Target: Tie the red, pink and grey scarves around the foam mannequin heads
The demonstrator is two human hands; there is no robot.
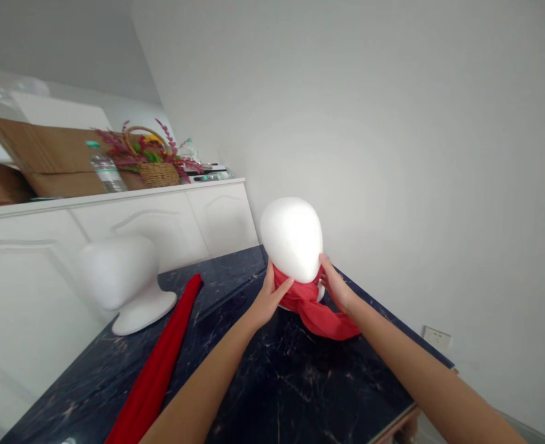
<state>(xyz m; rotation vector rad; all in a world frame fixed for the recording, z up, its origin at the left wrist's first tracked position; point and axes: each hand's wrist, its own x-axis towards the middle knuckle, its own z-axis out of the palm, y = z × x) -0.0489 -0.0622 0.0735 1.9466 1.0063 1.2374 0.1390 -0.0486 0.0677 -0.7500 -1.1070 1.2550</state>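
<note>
A white foam mannequin head (291,237) stands on the dark marble table (272,376) near the wall. A red scarf (316,311) is wrapped round its neck, and the loose end trails toward me on the table. My left hand (269,297) presses the scarf on the left side of the neck, thumb on the cloth. My right hand (336,285) grips the scarf on the right side of the neck. Both hands have their fingers closed on the fabric.
A second white foam head (122,280) stands at the table's left, with a long folded red cloth (159,367) beside it. Behind is a white cabinet (115,228) bearing a flower basket (155,163), a water bottle (106,169) and cardboard. A wall socket (436,337) sits low right.
</note>
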